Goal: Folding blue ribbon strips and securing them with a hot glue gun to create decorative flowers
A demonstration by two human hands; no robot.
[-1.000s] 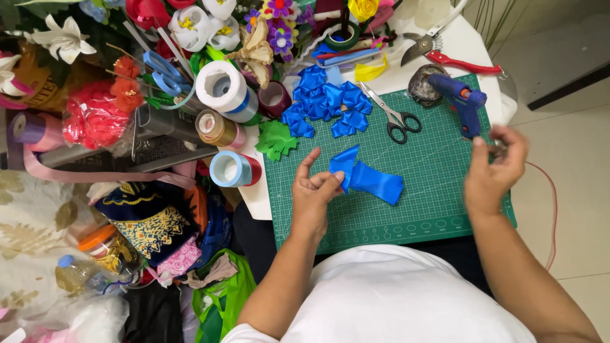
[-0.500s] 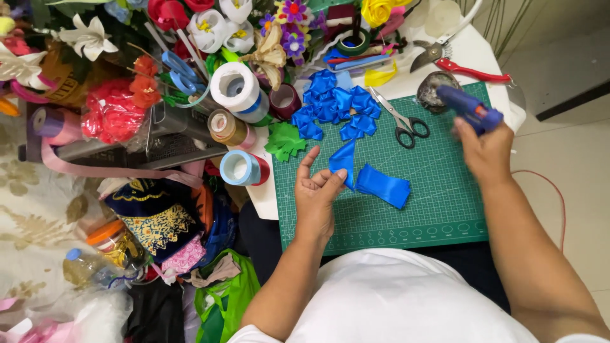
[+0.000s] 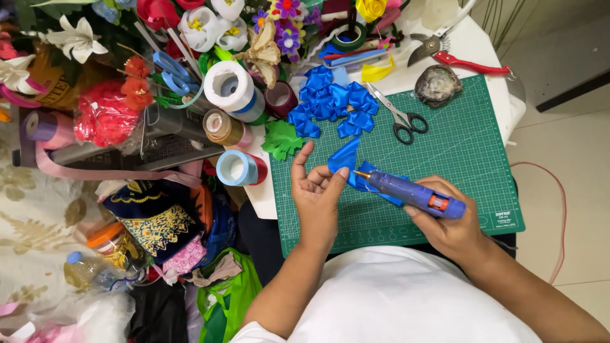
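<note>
The right hand (image 3: pixel 454 228) is gripping a blue glue gun (image 3: pixel 413 192), fingers wrapped round its body, and is pointing the brass nozzle to the left at a folded blue ribbon (image 3: pixel 346 162). The nozzle tip is sitting right at the ribbon's fold, just beside the left thumb. The left hand (image 3: pixel 316 194) is lying palm up with fingers loosely curled, pinching the ribbon between thumb and fingers and holding it just above the green mat (image 3: pixel 470 146); part of the ribbon is passing under the gun.

Beyond the hands, further up the mat, a heap of finished blue bows (image 3: pixel 333 105) is lying at the mat's top left corner. Black-handled scissors (image 3: pixel 397 117) are lying just right of the heap, blades pointing up-left. A dark round lump (image 3: pixel 437 84) is sitting near the mat's top edge, and red-handled pruners (image 3: pixel 454 54) are lying on the white table (image 3: pixel 489 47) behind it.

Left of the mat, a green paper leaf (image 3: pixel 283 138) is overlapping the mat's edge. Rolls of tape (image 3: pixel 232 89) are standing beside it, with a light blue roll (image 3: pixel 235 168) nearest the left hand. Fabric flowers (image 3: pixel 210 25) are crowding the top left, and a green tape ring (image 3: pixel 349 38) is lying near the top middle.
</note>
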